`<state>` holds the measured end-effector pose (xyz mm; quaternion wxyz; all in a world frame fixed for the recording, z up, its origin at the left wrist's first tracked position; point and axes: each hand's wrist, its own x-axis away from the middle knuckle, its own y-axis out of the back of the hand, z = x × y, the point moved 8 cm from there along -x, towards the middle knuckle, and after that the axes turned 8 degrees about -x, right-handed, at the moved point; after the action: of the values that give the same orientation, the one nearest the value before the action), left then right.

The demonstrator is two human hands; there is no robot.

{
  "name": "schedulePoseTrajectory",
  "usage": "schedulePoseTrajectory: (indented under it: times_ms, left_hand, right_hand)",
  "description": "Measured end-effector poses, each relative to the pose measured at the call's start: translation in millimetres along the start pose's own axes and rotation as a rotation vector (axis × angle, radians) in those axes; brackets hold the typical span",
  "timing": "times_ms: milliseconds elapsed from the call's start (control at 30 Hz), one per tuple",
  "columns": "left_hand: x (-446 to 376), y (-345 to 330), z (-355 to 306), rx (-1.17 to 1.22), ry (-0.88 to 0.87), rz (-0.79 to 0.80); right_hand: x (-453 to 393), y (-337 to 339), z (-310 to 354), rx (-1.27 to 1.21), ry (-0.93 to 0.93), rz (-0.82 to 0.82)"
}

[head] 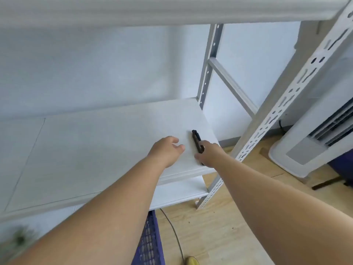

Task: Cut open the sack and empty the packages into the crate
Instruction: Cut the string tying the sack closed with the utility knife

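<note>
Both bare forearms fill the lower frame, reaching out over a white laminate shelf board [99,150] of a white slotted-metal rack [298,81]. Right hand [207,153] has its fingers curled onto the near end of a black utility knife [196,141] lying on the shelf near its right edge, so a pinch on the cutter looks begun, though the knife body is flat on the board. Left hand [167,150] hovers just beside it, fingers loosely bent, holding nothing. Step in hand, as I judge it: fetching the cutting tool, so the task is barely started. No sack is in view (nor any packages). Purple perforated plastic crate [147,241] shows partly at bottom centre on the wooden floor [229,222], under the arms. Next move calls for lifting the knife clear of the shelf, keeping the blade end away from the left hand, then turning to find the sack. White floor-standing appliance [305,150] stands at right.
</note>
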<state>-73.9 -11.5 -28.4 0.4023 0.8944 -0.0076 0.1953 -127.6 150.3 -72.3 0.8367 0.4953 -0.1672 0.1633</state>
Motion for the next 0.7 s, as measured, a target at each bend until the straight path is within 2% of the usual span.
schedulePoseTrajectory:
  times_ms: [267, 367, 467, 567, 700]
  left_hand:
    - [-46.2, -35.5, 20.3, 0.133, 0.185, 0.038]
    - [-50.5, -36.1, 25.2, 0.154, 0.214, 0.041]
    - [-47.2, -29.0, 25.2, 0.19, 0.219, 0.02]
    - [-36.8, -11.7, 31.3, 0.239, 0.249, -0.073]
    - [2.7, 12.4, 60.9, 0.542, 0.315, -0.239]
  right_hand:
    - [-44.5, -13.6, -16.3, 0.092, -0.099, -0.144]
    - [-52.8, -16.7, -14.4, 0.006, -0.131, -0.129]
    - [-56.3, -22.1, -4.0, -0.239, -0.156, -0.048]
    - [-40.5, -35.6, 28.0, -0.575, -0.047, 0.08]
    - [14.1, -63.2, 78.9, -0.849, 0.123, 0.359]
